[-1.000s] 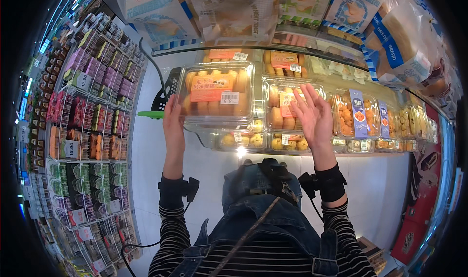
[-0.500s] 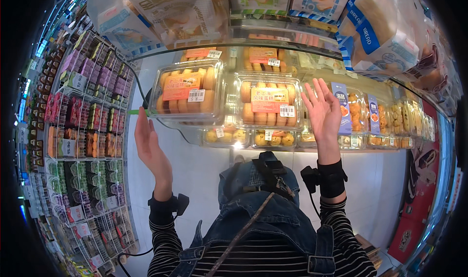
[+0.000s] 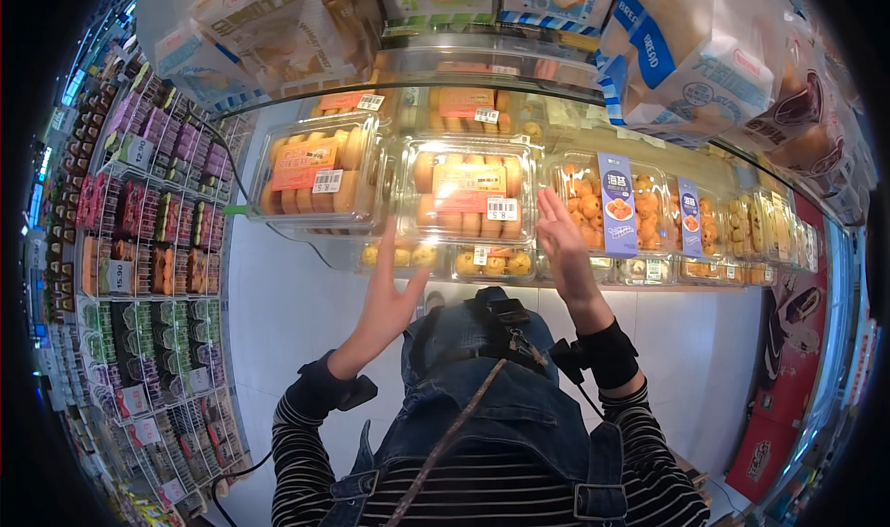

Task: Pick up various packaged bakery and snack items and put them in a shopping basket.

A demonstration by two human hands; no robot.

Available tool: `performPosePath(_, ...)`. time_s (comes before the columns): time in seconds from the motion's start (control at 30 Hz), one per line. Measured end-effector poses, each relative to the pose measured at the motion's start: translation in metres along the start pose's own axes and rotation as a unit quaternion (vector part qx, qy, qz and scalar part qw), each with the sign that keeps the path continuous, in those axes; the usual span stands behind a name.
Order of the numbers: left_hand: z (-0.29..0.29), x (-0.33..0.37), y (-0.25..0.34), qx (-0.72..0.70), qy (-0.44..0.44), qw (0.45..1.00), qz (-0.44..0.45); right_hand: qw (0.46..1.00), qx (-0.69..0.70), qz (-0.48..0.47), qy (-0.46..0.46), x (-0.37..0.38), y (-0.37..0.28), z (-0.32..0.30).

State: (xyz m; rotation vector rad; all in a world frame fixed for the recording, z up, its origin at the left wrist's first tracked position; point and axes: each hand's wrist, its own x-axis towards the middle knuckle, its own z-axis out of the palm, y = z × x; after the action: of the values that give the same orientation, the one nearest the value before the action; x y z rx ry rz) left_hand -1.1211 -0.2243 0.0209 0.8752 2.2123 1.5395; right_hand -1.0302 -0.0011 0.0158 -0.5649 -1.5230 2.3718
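A clear plastic box of round golden cakes (image 3: 467, 189), with an orange and yellow label, lies on the lit shelf in front of me. My left hand (image 3: 389, 291) is near its lower left corner, thumb spread from the fingers and nothing in it. At its right side my right hand (image 3: 567, 253) reaches up with fingers stretched out, holding nothing; whether the fingertips touch the box I cannot tell. A similar cake box (image 3: 315, 175) sits to the left, slightly tilted. On the right is a clear box of golden snacks (image 3: 586, 203) with a purple band.
Smaller boxes of round yellow pastries (image 3: 491, 262) line the shelf's front edge. Above runs a glass shelf edge (image 3: 464, 83) carrying bagged bread (image 3: 691, 59). A wire rack (image 3: 153, 295) of packaged sweets stands at left. A thin black cable (image 3: 306, 244) hangs near the left box.
My left hand has moved right, from beside the left cake box to below the middle one. My right hand has come in closer to the middle box. The view has shifted slightly.
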Motion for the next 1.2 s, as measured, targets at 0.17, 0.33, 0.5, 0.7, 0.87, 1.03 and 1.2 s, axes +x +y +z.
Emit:
performPosePath(0.17,0.008,0.007,-0.027,-0.094,0.024,0.994,-0.041,0.999,0.011,0.036,0.005,0.003,0.016,-0.008)
performPosePath(0.33,0.012,0.018,-0.039,-0.231,0.077,0.966,-0.093,0.995,0.003,0.09,0.049,0.008,0.03,-0.009)
performPosePath(0.5,0.016,0.03,-0.056,-0.233,0.036,0.959,-0.155,0.996,-0.021,0.074,0.04,0.014,0.034,-0.009)
performPosePath(0.7,0.014,0.036,-0.051,-0.259,0.019,0.952,-0.16,0.995,-0.081,0.053,0.027,0.015,0.017,-0.007)
performPosePath(0.87,0.011,0.036,-0.032,-0.282,0.03,0.949,-0.139,0.989,-0.115,0.071,0.054,0.006,-0.013,0.0)
performPosePath(1.03,0.013,0.049,-0.014,-0.305,0.015,0.948,-0.085,0.974,-0.186,0.109,0.063,0.019,-0.05,-0.01)
performPosePath(1.2,0.022,0.068,-0.005,-0.335,0.024,0.939,-0.068,0.95,-0.28,0.129,0.05,0.059,-0.069,-0.026)
